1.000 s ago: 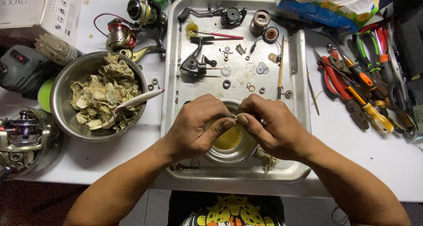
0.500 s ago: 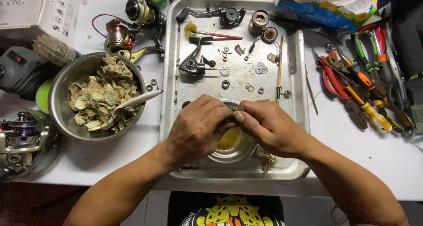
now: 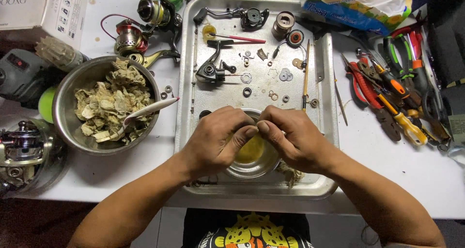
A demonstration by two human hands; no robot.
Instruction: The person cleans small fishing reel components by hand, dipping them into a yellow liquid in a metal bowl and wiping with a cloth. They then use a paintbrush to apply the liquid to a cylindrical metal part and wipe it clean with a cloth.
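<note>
From above, the left hand and right hand meet thumb to thumb over a small round glass bowl of yellow liquid, which sits at the near edge of the shallow rectangular metal tray. Both hands are curled shut with fingertips pinched together; whatever they pinch is too small to tell. Farther up the tray lie washers and a black reel body. Left of the tray stands a round steel bowl of crumpled stained rags; to the right, orange-handled pliers.
</note>
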